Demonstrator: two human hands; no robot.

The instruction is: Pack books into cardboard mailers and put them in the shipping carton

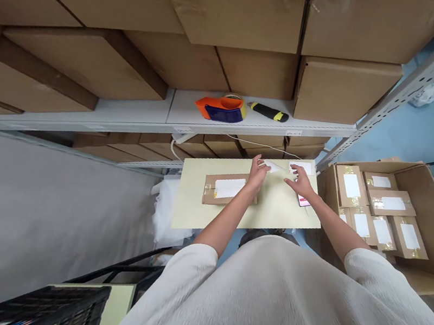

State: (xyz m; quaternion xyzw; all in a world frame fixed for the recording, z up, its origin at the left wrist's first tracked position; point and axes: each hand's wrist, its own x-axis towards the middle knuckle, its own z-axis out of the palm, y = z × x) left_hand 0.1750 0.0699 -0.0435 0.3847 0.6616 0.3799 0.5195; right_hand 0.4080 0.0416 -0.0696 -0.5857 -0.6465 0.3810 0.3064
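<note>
A small brown carton [210, 188] with a white label [229, 187] on top lies on the left half of a pale yellow table [187, 215]. My left hand [257, 173] is just right of that carton, its fingers curled at the edge of a white paper slip [273, 166]. To the right, my right hand [300, 182] has its thumb and fingers apart, with nothing visible between them. Partly under my right hand lies a phone [303, 201] with a lit pink screen. Another white paper [301, 167] rests at the table's back right corner.
An orange and blue tape dispenser [225, 109] and a black and yellow cutter [268, 112] lie on the shelf edge [134, 112], below stacked cartons. A large open box [427, 190] at right holds several labelled cartons. Black crate [66, 309] at lower left.
</note>
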